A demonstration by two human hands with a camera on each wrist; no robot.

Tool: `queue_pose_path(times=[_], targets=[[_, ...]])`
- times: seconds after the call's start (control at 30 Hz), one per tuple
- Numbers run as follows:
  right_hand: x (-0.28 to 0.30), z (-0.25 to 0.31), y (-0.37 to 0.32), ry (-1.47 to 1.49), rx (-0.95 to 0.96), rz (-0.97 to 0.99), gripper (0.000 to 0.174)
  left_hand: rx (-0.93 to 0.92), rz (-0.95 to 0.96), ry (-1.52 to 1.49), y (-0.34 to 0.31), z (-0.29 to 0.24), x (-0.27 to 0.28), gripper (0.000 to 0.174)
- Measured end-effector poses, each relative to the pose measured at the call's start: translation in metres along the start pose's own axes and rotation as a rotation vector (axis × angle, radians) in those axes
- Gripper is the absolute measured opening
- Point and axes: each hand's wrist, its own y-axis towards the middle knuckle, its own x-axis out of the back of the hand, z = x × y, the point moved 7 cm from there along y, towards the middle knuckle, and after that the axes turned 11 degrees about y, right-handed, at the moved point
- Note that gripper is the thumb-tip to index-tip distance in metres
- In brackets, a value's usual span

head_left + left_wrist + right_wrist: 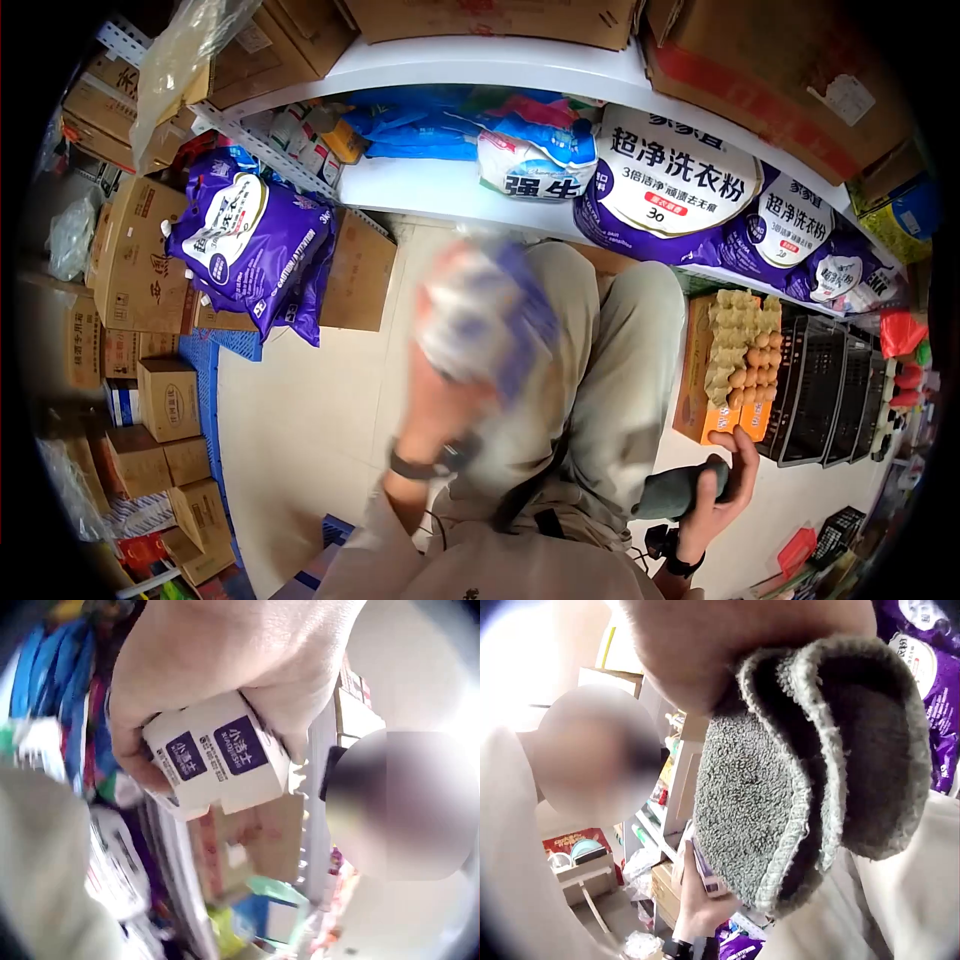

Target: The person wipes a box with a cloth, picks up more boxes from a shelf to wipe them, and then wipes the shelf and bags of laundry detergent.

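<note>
My left hand (pixel 442 395) grips a white box with purple labels, motion-blurred in the head view over the floor beside my knees. In the left wrist view the box (pixel 217 791) shows two purple printed patches, and the fingers and thumb clasp its sides. A folded dark grey-green cloth (pixel 672 493) with a towel-like pile is in my right hand (pixel 722 505), held low at the right of my lap. Up close in the right wrist view, the cloth (pixel 742 799) hangs in layers with pale stitched edges.
Purple laundry powder bags (pixel 670 175) line the low white shelf (pixel 440 190) ahead, and more purple bags (pixel 250 240) stand at left near cardboard boxes (pixel 150 255). An egg tray (pixel 735 320) and black crates (pixel 810 390) are at right.
</note>
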Motion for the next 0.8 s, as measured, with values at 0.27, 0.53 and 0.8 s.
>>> queue_pose_path(times=[0.27, 0.53, 0.8], targets=[[0.057, -0.019, 0.004, -0.119, 0.094, -0.168, 0.057, 0.045, -0.250, 1.330, 0.171, 0.080, 0.144, 0.111], [0.085, -0.030, -0.002, -0.190, 0.058, -0.277, 0.055, 0.090, -0.095, 1.699, 0.237, 0.185, 0.136, 0.131], [0.077, -0.041, 0.001, -0.125, 0.002, -0.257, 0.054, -0.214, -0.132, 1.854, 0.229, 0.200, 0.134, 0.121]])
